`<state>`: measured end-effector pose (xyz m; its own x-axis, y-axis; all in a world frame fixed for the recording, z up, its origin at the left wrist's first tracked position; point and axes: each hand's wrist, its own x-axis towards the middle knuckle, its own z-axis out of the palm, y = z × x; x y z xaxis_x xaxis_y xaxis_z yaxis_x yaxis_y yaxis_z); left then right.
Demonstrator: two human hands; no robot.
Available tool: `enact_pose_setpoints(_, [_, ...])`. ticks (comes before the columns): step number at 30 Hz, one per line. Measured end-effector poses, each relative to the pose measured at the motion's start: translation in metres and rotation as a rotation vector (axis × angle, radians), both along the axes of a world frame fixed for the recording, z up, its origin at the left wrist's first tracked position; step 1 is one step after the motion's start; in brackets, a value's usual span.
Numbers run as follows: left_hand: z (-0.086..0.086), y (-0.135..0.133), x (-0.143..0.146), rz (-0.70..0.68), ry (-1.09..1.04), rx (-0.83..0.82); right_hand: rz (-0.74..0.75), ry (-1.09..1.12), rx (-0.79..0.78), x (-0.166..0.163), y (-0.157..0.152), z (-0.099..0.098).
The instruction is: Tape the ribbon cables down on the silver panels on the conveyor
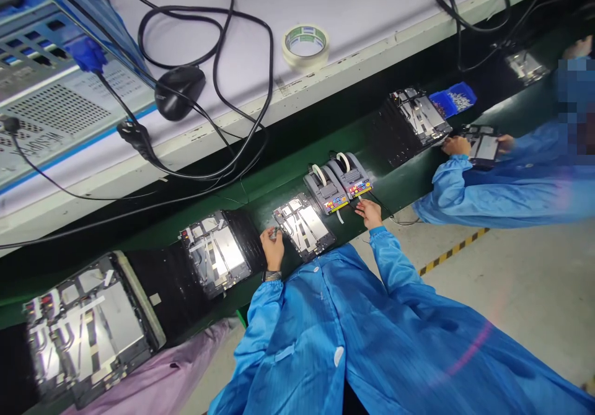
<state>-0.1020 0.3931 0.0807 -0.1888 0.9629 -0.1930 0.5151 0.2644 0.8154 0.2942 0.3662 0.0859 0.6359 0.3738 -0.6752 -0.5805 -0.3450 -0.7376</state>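
An opened tablet [304,228], its silvery inner parts facing up, lies in front of my body on the green bench. At its left edge is my left hand [272,251], fingers curled round a small greyish thing [273,234] too small to name. Two grey automatic tape dispensers [325,191] stand just beyond the tablet to the right, each with a roll of white tape. From the nearer one hangs a short tape strip [340,217]. My right hand [371,214] pinches a pale tape end at the front of the farther dispenser [352,178].
More opened tablets [218,254] lie on stacks at the left, with others [95,328] farther left. A co-worker's hands [458,145] handle another tablet at right, near a blue parts tray [453,99]. The white shelf holds a tape roll [305,44], mouse [179,91] and cables.
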Motion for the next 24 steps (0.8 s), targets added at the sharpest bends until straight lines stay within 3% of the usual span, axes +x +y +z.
enact_pose_setpoints(4, [-0.003,-0.002,-0.005,0.002,0.016,0.008,-0.03,0.01,-0.022,-0.002,-0.012,0.005])
enact_pose_setpoints(9, [-0.007,-0.003,-0.009,0.008,0.013,-0.011,-0.074,0.035,0.061,-0.002,-0.025,0.003])
enact_pose_setpoints(16, [-0.016,-0.006,-0.006,-0.045,0.028,-0.001,-0.167,0.0,0.048,-0.001,-0.004,-0.006])
enact_pose_setpoints(24, [-0.012,-0.007,-0.009,-0.007,0.003,-0.014,-0.201,-0.011,0.024,-0.005,0.005,-0.012])
